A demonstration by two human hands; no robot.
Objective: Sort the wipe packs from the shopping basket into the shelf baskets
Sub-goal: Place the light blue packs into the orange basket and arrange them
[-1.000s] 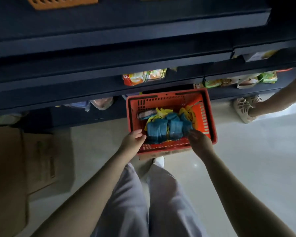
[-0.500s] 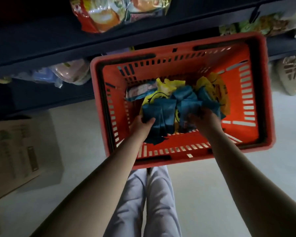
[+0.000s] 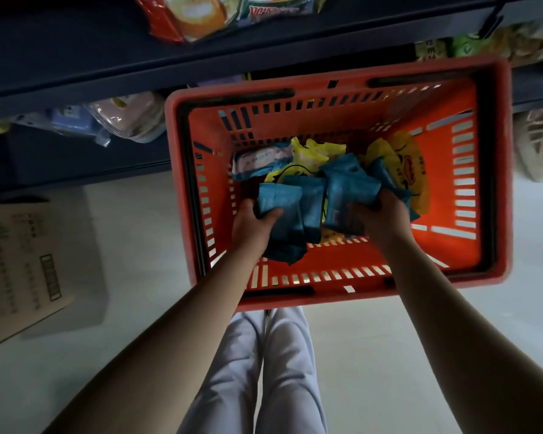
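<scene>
Both arms reach fwd & down, nearly straight. Left hand point(image 3: 251, 225) clamped, thumb on top. Right hand point(image 3: 381, 219) curled closed, knuckles up.

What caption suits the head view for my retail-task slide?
Both hands, left hand and right hand, grip blue wipe packs inside the orange shopping basket below dark shelves.

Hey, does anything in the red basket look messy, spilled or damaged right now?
Nothing spilled or torn. The blue packs and yellow packs lie jumbled in the shopping basket; a pale pack lies apart, back left.
</scene>
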